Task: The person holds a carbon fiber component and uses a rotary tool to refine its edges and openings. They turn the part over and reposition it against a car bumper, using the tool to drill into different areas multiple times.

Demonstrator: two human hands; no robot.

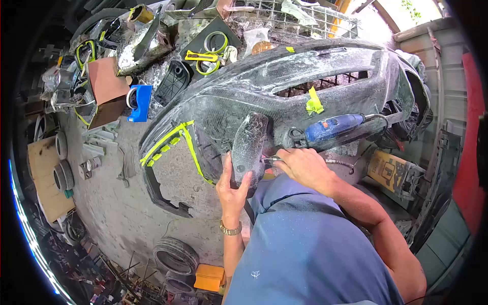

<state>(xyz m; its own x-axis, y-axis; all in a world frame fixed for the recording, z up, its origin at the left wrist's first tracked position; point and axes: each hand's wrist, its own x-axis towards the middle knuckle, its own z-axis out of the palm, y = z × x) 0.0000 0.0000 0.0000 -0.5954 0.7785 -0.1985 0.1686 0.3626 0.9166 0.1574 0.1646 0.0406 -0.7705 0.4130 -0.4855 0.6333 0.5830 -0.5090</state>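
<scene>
My left hand point(234, 193), wearing a metal-band watch point(231, 230), grips the lower end of an elongated, dust-covered grey part point(250, 140) between thumb and fingers. It stands tilted in front of a large carbon-look car bumper point(218, 109). My right hand point(306, 169) is closed around a slim metal rotary-tool handpiece point(273, 159), its tip at the part's right edge. A flexible shaft point(341, 162) shows past my right hand. The blue rotary tool body point(330, 127) lies on the bumper. Yellow-green masking tape point(189, 147) lines the bumper's left opening, with another piece point(314, 101) near the grille slot.
Behind the bumper are tape rolls point(216, 42), a yellow utility knife point(199, 56) and a blue tape dispenser point(140, 104). Tyres point(175, 255) lie on the concrete floor point(117, 203) at lower left. A cardboard box point(387, 170) stands at right, near the metal wall.
</scene>
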